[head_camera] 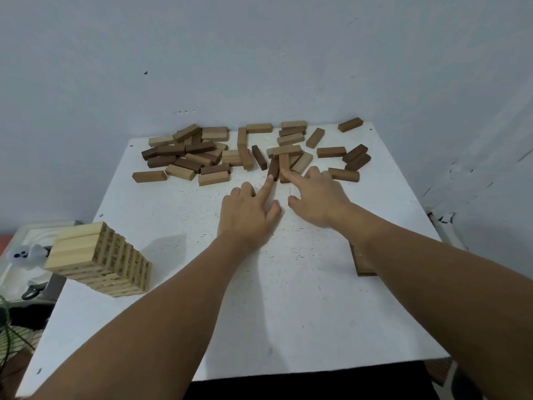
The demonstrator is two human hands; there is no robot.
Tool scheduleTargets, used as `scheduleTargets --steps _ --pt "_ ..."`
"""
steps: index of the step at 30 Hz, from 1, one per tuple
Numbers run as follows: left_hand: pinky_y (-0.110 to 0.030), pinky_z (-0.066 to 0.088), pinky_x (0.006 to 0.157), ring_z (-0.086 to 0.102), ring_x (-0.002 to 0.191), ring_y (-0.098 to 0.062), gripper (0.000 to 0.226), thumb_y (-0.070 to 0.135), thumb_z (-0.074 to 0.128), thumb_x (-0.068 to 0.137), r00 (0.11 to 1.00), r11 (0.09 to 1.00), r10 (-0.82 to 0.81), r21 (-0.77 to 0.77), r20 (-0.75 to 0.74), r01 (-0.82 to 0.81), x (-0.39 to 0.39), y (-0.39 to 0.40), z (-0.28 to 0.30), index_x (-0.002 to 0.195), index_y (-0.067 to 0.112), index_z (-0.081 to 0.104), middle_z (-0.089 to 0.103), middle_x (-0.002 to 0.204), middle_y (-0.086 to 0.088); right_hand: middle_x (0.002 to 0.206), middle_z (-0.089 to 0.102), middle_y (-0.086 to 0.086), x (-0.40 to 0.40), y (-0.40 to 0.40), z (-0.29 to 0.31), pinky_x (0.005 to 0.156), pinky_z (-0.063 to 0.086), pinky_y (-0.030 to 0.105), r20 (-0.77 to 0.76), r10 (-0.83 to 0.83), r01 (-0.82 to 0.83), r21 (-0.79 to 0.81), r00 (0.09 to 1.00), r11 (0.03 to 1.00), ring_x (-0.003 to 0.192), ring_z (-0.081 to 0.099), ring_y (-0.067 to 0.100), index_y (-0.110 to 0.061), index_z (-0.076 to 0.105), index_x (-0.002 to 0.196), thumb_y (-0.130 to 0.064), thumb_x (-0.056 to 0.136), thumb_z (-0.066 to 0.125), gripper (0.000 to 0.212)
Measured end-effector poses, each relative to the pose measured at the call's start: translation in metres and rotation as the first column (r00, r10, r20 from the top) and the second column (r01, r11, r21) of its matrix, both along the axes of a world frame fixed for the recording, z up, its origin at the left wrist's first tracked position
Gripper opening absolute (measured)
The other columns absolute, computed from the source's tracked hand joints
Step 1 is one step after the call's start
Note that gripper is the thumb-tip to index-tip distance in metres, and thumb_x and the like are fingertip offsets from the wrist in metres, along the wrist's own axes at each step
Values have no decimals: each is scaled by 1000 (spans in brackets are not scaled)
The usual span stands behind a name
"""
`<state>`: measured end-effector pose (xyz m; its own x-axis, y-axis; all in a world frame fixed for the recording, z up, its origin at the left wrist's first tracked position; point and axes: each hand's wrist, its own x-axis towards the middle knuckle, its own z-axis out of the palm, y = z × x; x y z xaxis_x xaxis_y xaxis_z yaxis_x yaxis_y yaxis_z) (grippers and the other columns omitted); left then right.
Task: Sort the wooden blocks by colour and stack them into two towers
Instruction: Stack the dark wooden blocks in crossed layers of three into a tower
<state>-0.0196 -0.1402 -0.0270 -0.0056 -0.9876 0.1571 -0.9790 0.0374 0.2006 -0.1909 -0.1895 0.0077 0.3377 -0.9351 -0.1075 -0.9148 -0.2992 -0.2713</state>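
On a white bench (317, 284), loose blocks (184, 157) lie scattered along the far edge and a pale tower (98, 258) stands near-left, while the left hand (248, 217) and right hand (320, 197), fingers spread and empty, each touch a forefinger to a dark block (273, 168) and tan block (284, 166).

Roughly forty loose wooden blocks (251, 153) lie along the far edge of the surface (288, 298), pale and dark mixed. One tower (101, 259) stands at the left edge. Two hands (248, 215) show.
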Motion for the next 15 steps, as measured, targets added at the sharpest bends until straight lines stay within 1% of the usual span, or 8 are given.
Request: scheduleTargets --steps 2,3,4,6,8,9,12,15 --pt "-41 43 87 41 94 -21 58 51 36 103 999 1000 1 -25 -51 -2 0 1 -1 156 31 41 45 101 -2 137 45 8 1 2 -4 104 41 46 41 -9 11 -46 999 999 126 42 31 -41 33 153 -40 100 51 56" --pt "-42 43 90 39 96 -21 57 50 39 102 998 998 -10 -62 -63 6 -1 3 -2 154 29 44 45 104 -2 134 46 7 1 3 -6 103 42 46 58 -13 17 -69 998 997 124 44 30 -40 37 151 -39 99 52 54" --pt "-42 41 94 36 98 -20 57 50 41 101 997 995 -20 -103 -70 13 0 4 -4 154 28 43 43 109 -2 132 46 6 1 3 -8 102 43 45 66 -19 25 -92 998 995 122 44 29 -39 38 150 -40 98 53 54" --pt "-39 33 102 32 108 -21 65 51 40 100 996 994 -9 -109 -94 -1 -1 4 -6 161 32 28 38 121 -3 132 46 6 0 3 -9 101 44 45 63 -31 38 -108 998 993 121 45 28 -40 33 154 -43 99 53 59" --pt "-41 26 106 29 117 -24 70 54 34 100 995 999 20 -46 -93 -25 -1 0 -8 165 36 12 33 131 -3 130 45 5 -1 2 -10 101 44 45 48 -39 43 -86 998 995 120 43 28 -40 25 159 -45 100 50 64" --pt "-41 24 107 28 119 -25 70 55 32 101 997 999 26 -23 -73 -28 -2 -1 -9 165 37 9 33 133 -4 130 45 5 -1 2 -10 101 43 45 38 -40 43 -76 998 996 120 42 28 -39 23 160 -46 100 48 65" --pt "-41 23 108 28 120 -26 66 56 29 101 999 1000 18 2 -36 -18 -3 -2 -7 163 40 15 33 136 -5 129 45 5 -1 2 -12 100 42 44 42 -41 44 -86 998 995 121 42 28 -38 29 158 -45 100 49 61" --pt "-42 21 112 26 126 -26 61 54 37 99 994 1000 19 -19 -106 -21 -3 0 -6 158 39 30 32 137 -3 126 46 4 -2 4 -14 100 42 43 84 -36 46 -117 996 992 119 44 26 -37 40 150 -43 99 52 53"
